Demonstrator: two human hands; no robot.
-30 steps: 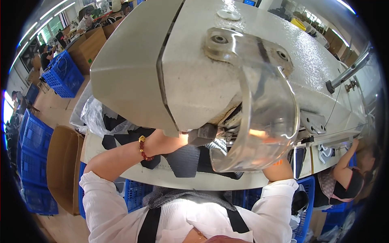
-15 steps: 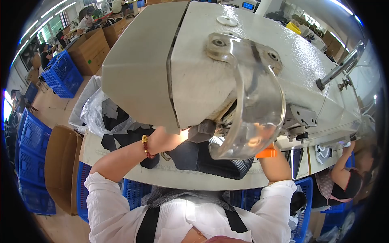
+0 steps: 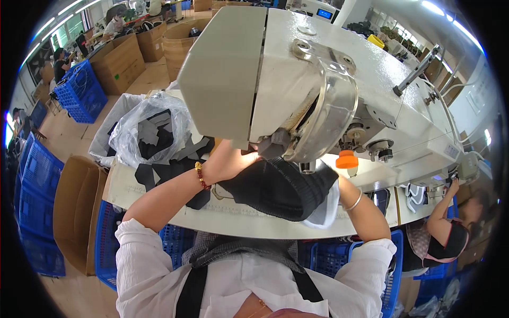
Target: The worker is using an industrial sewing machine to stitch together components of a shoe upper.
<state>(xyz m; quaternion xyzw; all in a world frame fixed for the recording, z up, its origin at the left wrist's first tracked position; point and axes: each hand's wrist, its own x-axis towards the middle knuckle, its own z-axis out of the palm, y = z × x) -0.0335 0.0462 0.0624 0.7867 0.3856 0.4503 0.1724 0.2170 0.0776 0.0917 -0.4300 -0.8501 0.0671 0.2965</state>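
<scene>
Under the head of a large cream sewing machine [image 3: 222,79] lies a black fabric piece [image 3: 265,185], tube-like, with a ribbed band and an opening toward me. A white layer [image 3: 324,209] shows beneath its right end. My left hand [image 3: 227,161], with a beaded bracelet at the wrist, grips the fabric's left end close to the needle area; its fingertips are partly hidden by the machine. At the fabric's right end is my right hand [image 3: 345,186], a bangle on its wrist. Fabric and machine hide its fingers.
Flat black cut pieces [image 3: 147,175] lie left on the table beside a clear plastic bag [image 3: 119,143] of scraps. An orange knob [image 3: 347,159] and a clear guard [image 3: 331,116] hang close above my hands. Blue crates [image 3: 108,238] stand below; a co-worker's arm [image 3: 442,206] is at right.
The view has shifted, so the machine sits farther right and shows more of its underside. The black fabric has turned, its opening and white layer now showing. My left hand stays at its left end.
</scene>
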